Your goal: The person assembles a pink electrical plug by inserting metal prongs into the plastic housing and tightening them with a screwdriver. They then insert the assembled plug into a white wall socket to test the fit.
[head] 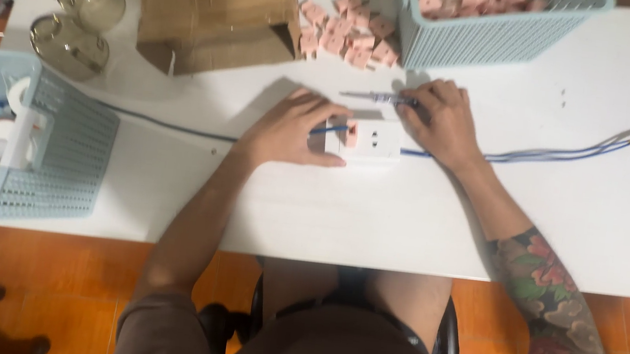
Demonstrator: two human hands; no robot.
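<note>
White table (404, 227): left hand (289, 128) fingers clamp socket block (370, 140), long axis left-right; right hand (441, 120) seemingly pinches screwdriver (375, 96).

Smooth white plastic socket (371, 137) on matt white table (374, 215); rough cardboard box (216, 7).

1. My left hand (293, 129) and right hand (441, 122) sit close on either side of the white socket block (367, 139), so there is no room between them.
2. Straight ahead, the pile of pink parts (347, 34), the cardboard box (215, 11) and the pale blue basket (491, 23) close off the far edge.
3. The cable (570, 155) crosses my right side; bare white table (610, 226) lies open nearer me.
4. On my left, bare table runs to the other basket (57, 148) and the glass jars (80, 20).
</note>
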